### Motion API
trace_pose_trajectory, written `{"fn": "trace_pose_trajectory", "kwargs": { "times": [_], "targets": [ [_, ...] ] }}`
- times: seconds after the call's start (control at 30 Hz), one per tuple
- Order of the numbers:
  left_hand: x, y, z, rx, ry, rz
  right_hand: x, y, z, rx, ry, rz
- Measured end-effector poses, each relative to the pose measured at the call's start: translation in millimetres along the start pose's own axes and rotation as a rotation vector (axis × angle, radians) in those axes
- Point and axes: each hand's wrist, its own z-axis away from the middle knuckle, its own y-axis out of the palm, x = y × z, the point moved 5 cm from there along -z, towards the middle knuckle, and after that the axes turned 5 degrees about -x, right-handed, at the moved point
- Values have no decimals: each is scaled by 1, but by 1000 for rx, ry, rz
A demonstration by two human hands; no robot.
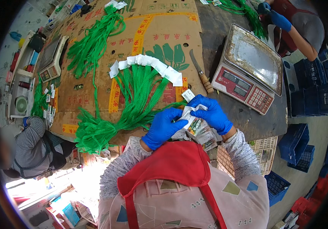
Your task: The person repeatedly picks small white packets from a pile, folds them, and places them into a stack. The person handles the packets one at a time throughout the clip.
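My left hand and my right hand, both in blue gloves, hold a white printed label between their fingers at the table's near edge. A green mesh net bag runs up to the label from the left. Just above my right fingers a white barcode tag shows. Below the hands lie more printed labels, partly covered. To the left, green mesh net bags are fanned out, with white labels on their far ends and their loose ends bunched near the edge.
A knife with a wooden handle lies beside a digital scale on the right. Another net bundle and a second scale are on the cardboard. Co-workers stand at the left and upper right. Blue crates stand on the floor.
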Motion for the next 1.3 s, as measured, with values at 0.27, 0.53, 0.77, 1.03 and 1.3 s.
{"fn": "trace_pose_trajectory", "kwargs": {
  "times": [0.27,0.53,0.77,1.03,1.3],
  "targets": [
    [0,-10,-6,-107,-36,-123,39,-35,13,-545,-378,591],
    [-25,-6,-6,-136,204,-304,33,0,13,-154,-81,405],
    [-20,-8,-9,-64,149,-394,14,-5,14,-203,14,241],
    [22,-55,-55,-421,225,-443,-10,-40,11,-367,52,147],
    [22,-26,-78,-260,121,-333,-8,-38,-3,-282,122,136]
  ]
}}
